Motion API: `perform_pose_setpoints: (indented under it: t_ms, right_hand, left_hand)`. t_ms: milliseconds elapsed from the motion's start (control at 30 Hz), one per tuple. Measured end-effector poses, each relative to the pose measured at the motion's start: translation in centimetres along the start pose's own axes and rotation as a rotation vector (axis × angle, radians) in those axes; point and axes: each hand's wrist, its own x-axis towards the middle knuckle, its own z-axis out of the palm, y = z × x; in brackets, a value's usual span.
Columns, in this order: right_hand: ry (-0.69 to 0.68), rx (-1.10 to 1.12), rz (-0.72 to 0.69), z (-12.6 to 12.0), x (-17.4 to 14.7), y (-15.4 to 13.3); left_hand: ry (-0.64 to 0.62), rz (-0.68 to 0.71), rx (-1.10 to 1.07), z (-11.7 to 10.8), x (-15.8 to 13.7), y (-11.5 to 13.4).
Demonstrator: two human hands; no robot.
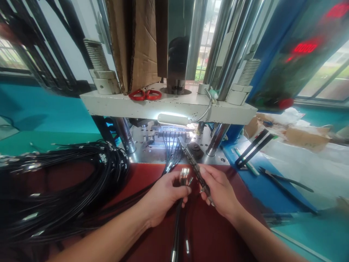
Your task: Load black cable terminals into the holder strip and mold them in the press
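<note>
My left hand (170, 191) is closed round a bundle of black cables (178, 225), whose metal connector ends (185, 172) stick up above the thumb. One connector leans apart to the right. In my right hand (218, 185) is a long dark bar with notches (195, 163), tilted up and to the left toward the press. Its exact kind I cannot make out. Behind both hands, several thin cables (171, 154) run up to a lit fixture (170, 136) on the metal press bed (144, 154).
A big coil of black cables (109, 182) lies at left. The white press plate (122, 105) carries red-handled scissors (145, 95) and a lamp (173, 119). Steel posts (127, 134) flank the bed. Pliers (286, 185) lie at right, below a control box with a red button (286, 104).
</note>
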Motion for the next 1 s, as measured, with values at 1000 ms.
perform_pose_setpoints:
  t_ms: [1000]
  right_hand:
    - [-0.064, -0.026, -0.038, 0.23, -0.31, -0.19]
  left_hand:
    - [-0.099, -0.069, -0.020, -0.51, 0.32, -0.76]
